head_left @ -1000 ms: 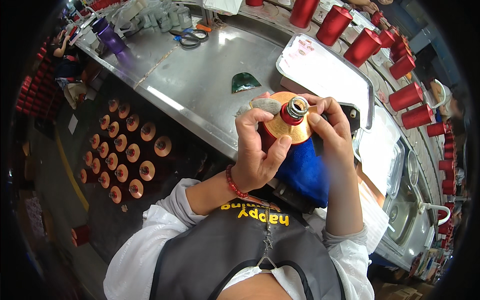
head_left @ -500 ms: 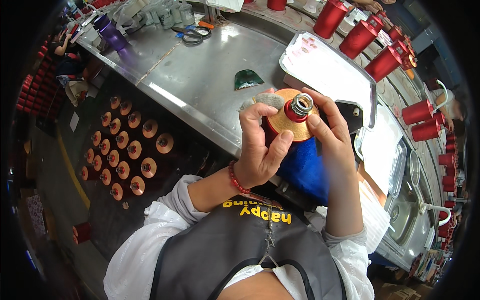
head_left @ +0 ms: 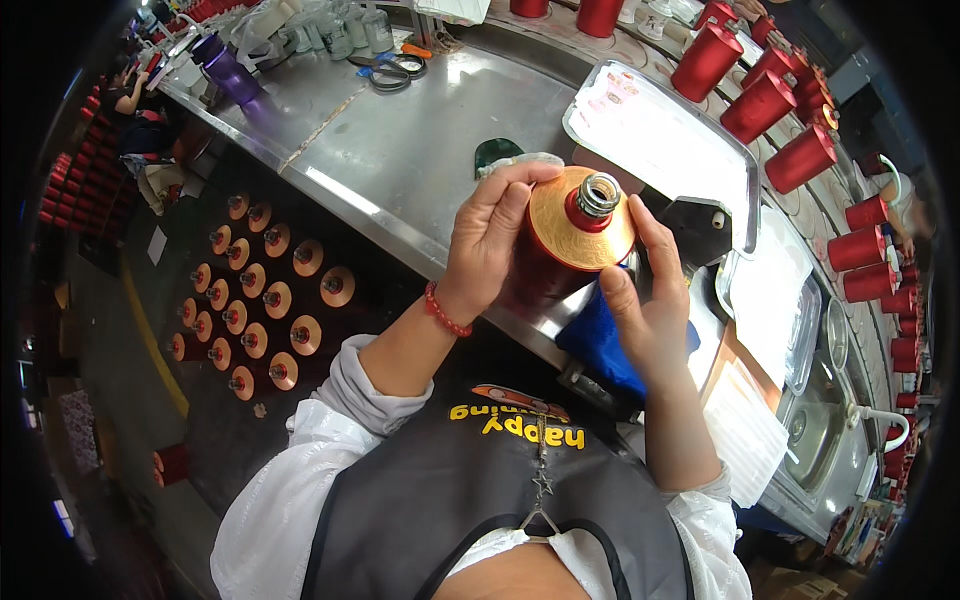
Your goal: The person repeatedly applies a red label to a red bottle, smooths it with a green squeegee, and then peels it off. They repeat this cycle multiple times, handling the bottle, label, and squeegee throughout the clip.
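Note:
Both my hands hold a red bottle (head_left: 578, 222) with a gold shoulder and an uncapped glass neck, tilted over the near edge of the metal bench. My left hand (head_left: 487, 235) grips its left side, thumb and fingers closed. A pale grey pad or cloth (head_left: 530, 162) sticks out beyond those fingers. On the right side, my right hand (head_left: 655, 290) clasps the bottle with its fingers on the far rim and its thumb on the near side. Below the bottle lies blue cloth (head_left: 610, 335). Behind the pad is a dark green piece (head_left: 492, 152), partly covered.
Several gold-shouldered bottles (head_left: 255, 290) stand in rows at the lower left. Red bottles (head_left: 757, 105) line a curved conveyor at right. A white tray (head_left: 660, 130), scissors (head_left: 390, 70), a purple bottle (head_left: 228, 72), glass jars (head_left: 340, 28) and a sink (head_left: 815, 435) surround the bench.
The bottle has shifted slightly left and tipped, showing more of its red side. My left thumb has left the gold shoulder. Red bottles on the conveyor have moved along to the right.

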{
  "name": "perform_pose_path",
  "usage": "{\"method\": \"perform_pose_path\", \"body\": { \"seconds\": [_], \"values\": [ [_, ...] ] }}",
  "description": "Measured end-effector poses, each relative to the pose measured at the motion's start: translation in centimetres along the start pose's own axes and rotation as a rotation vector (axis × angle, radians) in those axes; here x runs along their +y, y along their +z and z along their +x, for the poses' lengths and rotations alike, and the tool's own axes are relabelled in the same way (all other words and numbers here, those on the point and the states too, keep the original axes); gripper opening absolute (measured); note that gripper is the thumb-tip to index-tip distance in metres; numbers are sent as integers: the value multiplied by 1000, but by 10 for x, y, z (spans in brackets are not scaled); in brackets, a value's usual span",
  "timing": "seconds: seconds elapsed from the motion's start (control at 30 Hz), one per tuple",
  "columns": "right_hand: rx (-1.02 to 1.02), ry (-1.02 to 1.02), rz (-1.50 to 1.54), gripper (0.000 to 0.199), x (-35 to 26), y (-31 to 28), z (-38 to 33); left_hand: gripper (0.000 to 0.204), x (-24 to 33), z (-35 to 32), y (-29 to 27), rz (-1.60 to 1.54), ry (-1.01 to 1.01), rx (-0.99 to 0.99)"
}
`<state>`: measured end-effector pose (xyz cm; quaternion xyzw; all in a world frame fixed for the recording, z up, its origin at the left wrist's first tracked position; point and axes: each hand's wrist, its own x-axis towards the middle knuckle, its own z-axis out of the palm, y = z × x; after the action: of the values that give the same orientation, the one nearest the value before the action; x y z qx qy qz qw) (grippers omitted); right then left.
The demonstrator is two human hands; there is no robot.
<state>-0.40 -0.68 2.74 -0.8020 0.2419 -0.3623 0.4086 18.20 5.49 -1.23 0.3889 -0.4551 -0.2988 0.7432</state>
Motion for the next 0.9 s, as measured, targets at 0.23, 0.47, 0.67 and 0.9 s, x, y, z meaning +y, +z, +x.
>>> {"method": "perform_pose_path", "body": {
  "seconds": [0.23,0.47,0.67,0.9],
  "values": [
    [71,-24,-8,49,5,-3,-3,35,7,5,6,-119,-73,32],
    [80,25,124,52,3,1,17,58,15,-9,22,82,-32,-38],
    [27,51,190,52,7,3,21,57,15,-10,22,73,-41,-41],
    [-19,174,381,52,10,-1,21,57,14,-10,23,104,-38,-34]
  ]
}}
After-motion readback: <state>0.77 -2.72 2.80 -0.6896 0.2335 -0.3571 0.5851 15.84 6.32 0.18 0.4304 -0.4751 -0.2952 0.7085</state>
